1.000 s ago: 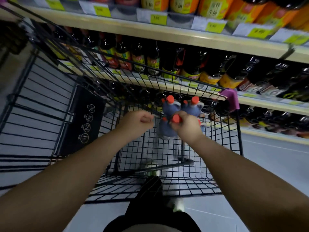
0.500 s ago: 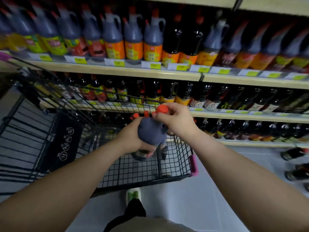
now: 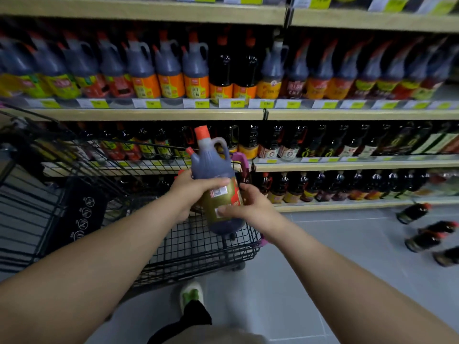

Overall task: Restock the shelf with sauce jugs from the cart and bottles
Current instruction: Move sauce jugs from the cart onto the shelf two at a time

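**A:** Head view. What's changed?

**B:** The sauce jug is out of the cart and held upright over its far right corner. A second ago it sat low in the basket.

**A:** Hands?

**B:** The left hand wraps the jug's shoulder. The right hand has left the cap and clamps the lower label, thumb across it. Both are closed on the jug.

**A:** Meaning for the task?

**B:** The pick looks done and placement comes next. The shelf edge above carries a matching jug row, and I can't see a gap in it. The bottles on the floor at right are untouched.
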